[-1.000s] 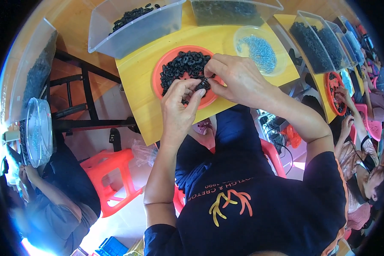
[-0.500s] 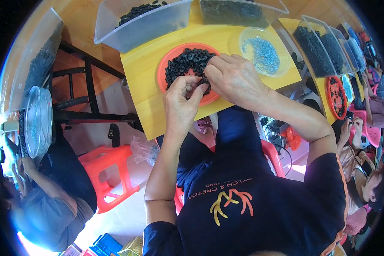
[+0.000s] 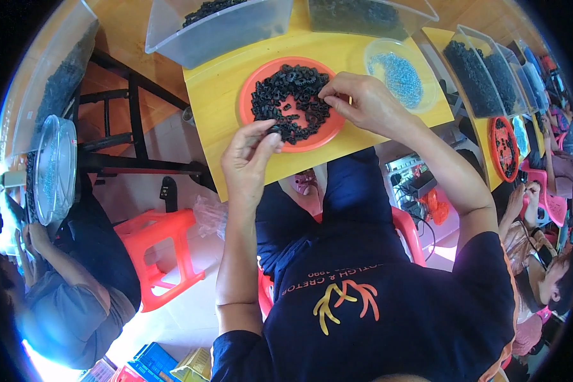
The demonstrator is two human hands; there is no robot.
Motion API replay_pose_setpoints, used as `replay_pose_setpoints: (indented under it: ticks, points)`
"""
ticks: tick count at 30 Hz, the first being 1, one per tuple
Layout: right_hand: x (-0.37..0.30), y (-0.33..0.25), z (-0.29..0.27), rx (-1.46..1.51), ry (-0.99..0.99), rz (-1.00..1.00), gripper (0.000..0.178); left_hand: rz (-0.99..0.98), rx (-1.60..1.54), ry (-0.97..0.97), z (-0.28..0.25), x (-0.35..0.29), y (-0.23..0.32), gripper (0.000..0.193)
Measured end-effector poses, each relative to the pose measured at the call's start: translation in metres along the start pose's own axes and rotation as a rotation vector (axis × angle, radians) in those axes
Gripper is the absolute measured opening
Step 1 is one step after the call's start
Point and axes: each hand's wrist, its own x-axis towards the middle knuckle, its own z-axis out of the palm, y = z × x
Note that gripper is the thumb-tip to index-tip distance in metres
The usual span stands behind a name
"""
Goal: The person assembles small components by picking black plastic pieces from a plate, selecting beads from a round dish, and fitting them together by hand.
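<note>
An orange-red plastic dish [image 3: 330, 132] on the yellow table holds a heap of small black ring-like parts [image 3: 285, 86], with some of its floor showing through the middle. My left hand [image 3: 248, 155] is over the dish's near left rim, thumb and forefinger closed on a small black part [image 3: 275, 128]. At the dish's right side my right hand [image 3: 366, 102] has its fingertips pinched together beside the heap. Whatever is between those fingertips, if anything, is too small to make out.
Right of the dish stands a clear round tub [image 3: 398, 75] of small pale-blue shiny pieces. Clear bins [image 3: 226, 35] of black parts line the yellow table's [image 3: 219, 137] far edge. A red stool [image 3: 162, 254] is at left; other people sit on both sides.
My hands, together over the dish half a second ago, have parted: the left moved left and nearer me, the right moved slightly right. More of the dish's middle shows.
</note>
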Motion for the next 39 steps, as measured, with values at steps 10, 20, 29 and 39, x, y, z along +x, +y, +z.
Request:
replay_pose_setpoints:
  ticks: [10, 20, 29, 39]
  points:
    - [0.014, 0.001, 0.051, -0.286, -0.043, -0.103, 0.016, -0.040, 0.060, 0.094, -0.031, -0.016, -0.014, 0.023]
    - [0.021, 0.000, 0.058, -0.269, -0.005, -0.170, 0.014, -0.095, 0.016, 0.068, -0.019, -0.014, -0.011, 0.023]
    - [0.001, -0.015, 0.040, 1.074, -0.190, 0.212, 0.013, -0.079, -0.059, -0.046, 0.001, -0.008, 0.002, 0.022]
    - [-0.012, -0.035, 0.040, 1.140, -0.099, 0.362, 0.016, 0.151, -0.076, -0.109, 0.016, -0.010, 0.005, 0.023]
